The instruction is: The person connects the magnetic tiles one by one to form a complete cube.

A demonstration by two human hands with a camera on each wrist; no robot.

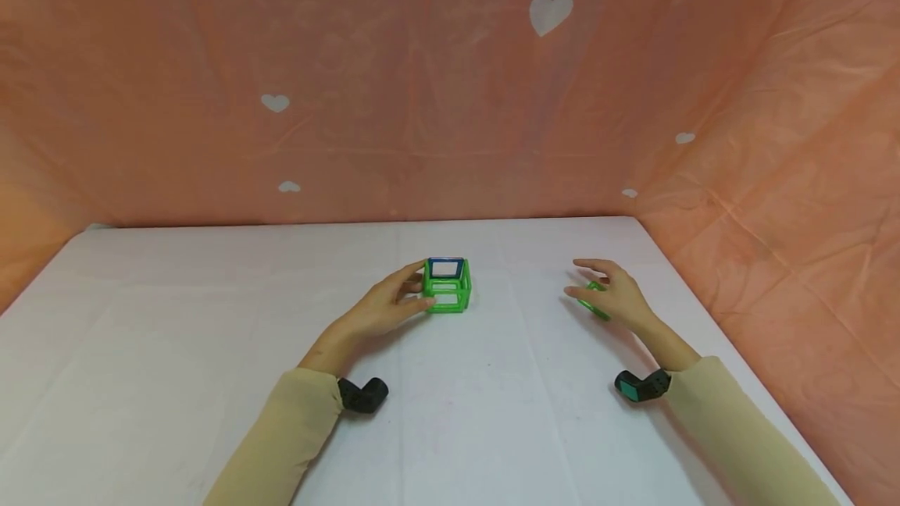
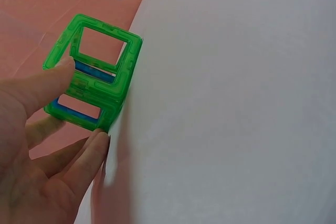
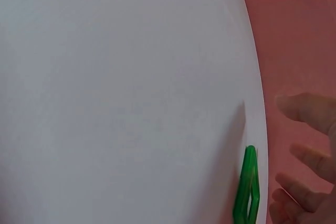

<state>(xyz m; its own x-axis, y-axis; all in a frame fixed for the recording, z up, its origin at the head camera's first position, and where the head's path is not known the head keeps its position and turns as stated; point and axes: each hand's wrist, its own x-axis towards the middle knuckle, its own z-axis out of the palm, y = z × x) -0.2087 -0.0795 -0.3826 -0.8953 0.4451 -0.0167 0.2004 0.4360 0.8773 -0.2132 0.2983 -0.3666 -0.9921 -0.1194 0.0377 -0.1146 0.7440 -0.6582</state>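
My left hand [image 1: 383, 304] pinches a small box-shaped build of magnetic tiles [image 1: 446, 283] by its left side, its thumb on the near side. The build has green frames and a blue tile [image 1: 446, 269] at its upper back; in the left wrist view, blue strips [image 2: 94, 71] show through the green frames. Off to the right, my right hand [image 1: 622, 297] hovers, its fingers spread and slightly bent, over a loose green magnetic tile [image 1: 601, 313]. In the right wrist view this tile [image 3: 244, 190] appears narrow and edge-on, apart from the fingers.
A white cloth [image 1: 478, 412] covers the table. Behind it and along the right side hangs an orange curtain [image 1: 422, 100] with white hearts. Dark devices [image 1: 366, 395] are strapped to both wrists.
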